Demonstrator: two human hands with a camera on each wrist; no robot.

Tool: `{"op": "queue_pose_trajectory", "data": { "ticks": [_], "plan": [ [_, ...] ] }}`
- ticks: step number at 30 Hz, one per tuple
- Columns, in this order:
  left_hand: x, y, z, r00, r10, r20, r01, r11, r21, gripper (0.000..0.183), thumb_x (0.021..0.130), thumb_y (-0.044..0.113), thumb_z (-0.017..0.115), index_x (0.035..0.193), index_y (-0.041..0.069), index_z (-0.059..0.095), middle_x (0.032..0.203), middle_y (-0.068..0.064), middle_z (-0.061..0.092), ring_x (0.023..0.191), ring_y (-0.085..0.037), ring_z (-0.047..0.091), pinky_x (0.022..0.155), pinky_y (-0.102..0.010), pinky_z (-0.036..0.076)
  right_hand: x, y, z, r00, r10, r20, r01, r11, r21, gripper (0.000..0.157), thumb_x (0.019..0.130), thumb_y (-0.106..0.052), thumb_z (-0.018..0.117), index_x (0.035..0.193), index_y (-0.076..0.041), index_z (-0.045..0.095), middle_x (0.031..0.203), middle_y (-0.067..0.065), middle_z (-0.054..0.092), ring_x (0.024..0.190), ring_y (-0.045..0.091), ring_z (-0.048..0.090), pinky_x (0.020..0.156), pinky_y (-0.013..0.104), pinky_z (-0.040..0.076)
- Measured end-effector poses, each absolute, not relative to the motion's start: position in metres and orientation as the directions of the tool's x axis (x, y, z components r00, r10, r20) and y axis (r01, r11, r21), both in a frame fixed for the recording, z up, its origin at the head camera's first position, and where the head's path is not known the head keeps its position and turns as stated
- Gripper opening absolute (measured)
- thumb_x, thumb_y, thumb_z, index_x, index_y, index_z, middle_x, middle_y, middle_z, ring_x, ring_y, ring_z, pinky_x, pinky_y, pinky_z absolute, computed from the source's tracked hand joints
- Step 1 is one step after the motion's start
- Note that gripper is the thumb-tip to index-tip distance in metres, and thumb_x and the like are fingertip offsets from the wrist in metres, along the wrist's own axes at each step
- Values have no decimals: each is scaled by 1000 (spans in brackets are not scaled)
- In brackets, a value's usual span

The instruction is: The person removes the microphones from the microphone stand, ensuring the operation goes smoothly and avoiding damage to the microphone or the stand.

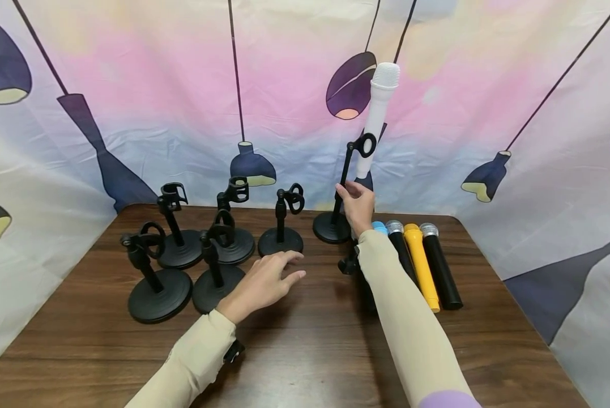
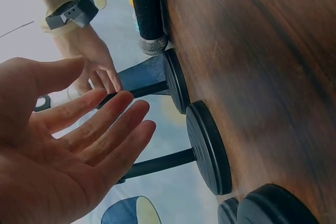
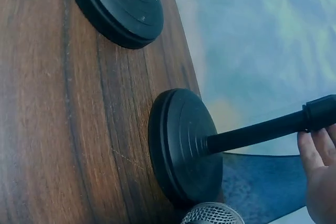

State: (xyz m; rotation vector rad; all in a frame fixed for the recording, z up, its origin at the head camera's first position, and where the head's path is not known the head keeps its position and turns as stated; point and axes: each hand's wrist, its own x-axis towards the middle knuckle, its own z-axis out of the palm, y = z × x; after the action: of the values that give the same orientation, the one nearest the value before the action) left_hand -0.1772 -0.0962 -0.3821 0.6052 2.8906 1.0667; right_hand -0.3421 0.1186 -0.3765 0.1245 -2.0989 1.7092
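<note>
My right hand pinches the upright pole of a black desktop microphone stand. A white microphone slants upward at the stand's clip, its lower end just above my fingers. In the right wrist view, the fingertips are right at the collar on the pole, while the round base is on the tabletop. My left hand hovers with relaxed, spread fingers in front of another black stand. Nothing is in the left palm.
Several black microphone stands with round bases and clips, such as the front-left stand, occupy the left of the wooden table. To the right lie a yellow microphone, a black microphone and others, partly behind my right forearm. A printed curtain hangs behind.
</note>
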Motion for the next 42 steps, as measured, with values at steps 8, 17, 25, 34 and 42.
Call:
{"op": "queue_pose_trajectory", "data": {
  "ticks": [8, 17, 25, 34, 42],
  "plan": [
    [-180, -97, -380, -933, 337, 123, 338, 710, 618, 38, 101, 28, 67, 136, 14, 64, 132, -6, 65, 117, -26, 64, 98, -53, 48, -349, 121, -382, -887, 190, 422, -345, 335, -877, 38, 98, -19, 71, 128, 3, 68, 108, 20, 71, 88, 31, 68, 64, 29, 56],
    [-180, -98, -379, -941, 319, 113, 318, 723, 613, 38, 101, 30, 66, 135, 15, 65, 131, -5, 66, 118, -24, 64, 94, -48, 52, -347, 122, -378, -893, 168, 417, -338, 360, -869, 35, 95, -19, 75, 122, 3, 71, 105, 20, 72, 94, 30, 67, 79, 39, 57],
    [-181, -98, -377, -945, 314, 92, 302, 727, 617, 38, 101, 32, 66, 135, 16, 65, 130, -5, 66, 118, -24, 63, 93, -47, 53, -341, 122, -375, -905, 133, 404, -327, 389, -861, 32, 93, -17, 77, 118, 3, 72, 104, 18, 72, 94, 29, 67, 82, 41, 56],
    [-182, -100, -376, -946, 315, 82, 295, 724, 624, 40, 102, 32, 65, 138, 15, 63, 133, -8, 64, 120, -27, 62, 94, -50, 52, -327, 123, -375, -909, 104, 404, -337, 390, -857, 33, 93, -18, 78, 116, 4, 72, 101, 17, 72, 90, 27, 68, 80, 39, 57],
    [-183, -103, -375, -944, 319, 85, 299, 717, 630, 41, 102, 32, 65, 139, 14, 62, 134, -7, 64, 121, -27, 62, 94, -49, 52, -315, 120, -376, -902, 108, 418, -350, 386, -854, 30, 91, -16, 79, 111, 5, 73, 97, 19, 73, 87, 29, 69, 80, 41, 57]
  ]
}}
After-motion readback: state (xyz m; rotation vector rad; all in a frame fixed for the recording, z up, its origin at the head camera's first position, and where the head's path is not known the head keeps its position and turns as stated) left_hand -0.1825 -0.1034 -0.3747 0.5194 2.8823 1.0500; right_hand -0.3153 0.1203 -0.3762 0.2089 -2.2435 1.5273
